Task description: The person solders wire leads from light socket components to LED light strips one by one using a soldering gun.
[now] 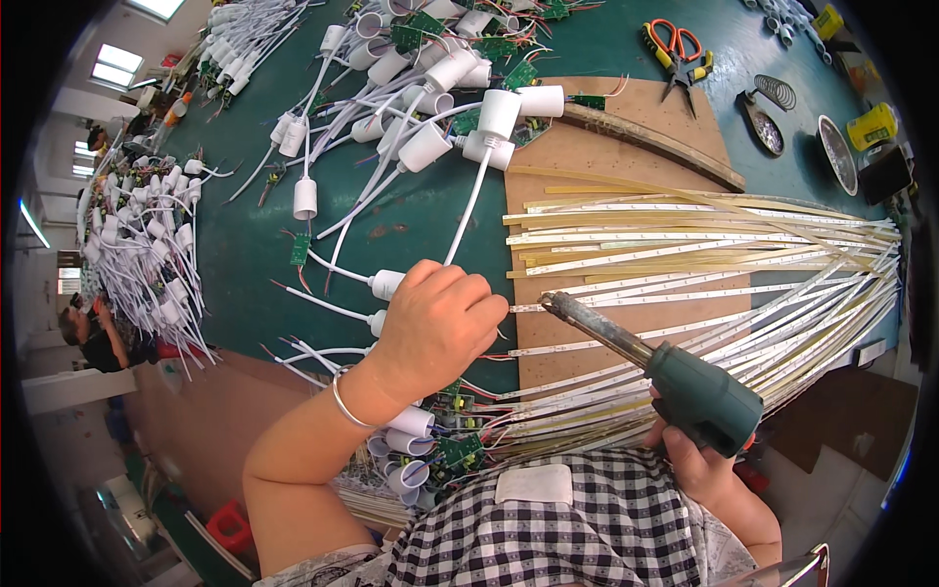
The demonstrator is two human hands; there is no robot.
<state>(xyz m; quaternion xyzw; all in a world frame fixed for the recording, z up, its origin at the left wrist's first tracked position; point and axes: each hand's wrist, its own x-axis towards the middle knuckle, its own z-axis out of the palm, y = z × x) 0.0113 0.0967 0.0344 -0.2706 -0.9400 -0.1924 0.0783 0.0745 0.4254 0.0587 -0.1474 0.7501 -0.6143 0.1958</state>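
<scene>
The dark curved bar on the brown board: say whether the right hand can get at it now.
Probably not freely: the right hand grips the green tool, and the pale strips lie between; the bar looks mostly uncovered on top.

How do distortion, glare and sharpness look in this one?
Head view: fisheye warps the green table and leaves black corners; head view: the window panes at upper left are blown out white; head view: left hand and soldering tool look fairly sharp, the background softer.

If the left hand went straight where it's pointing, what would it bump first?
The left hand would probably meet a white LED strip's end, near the soldering iron; depth is unclear.
</scene>
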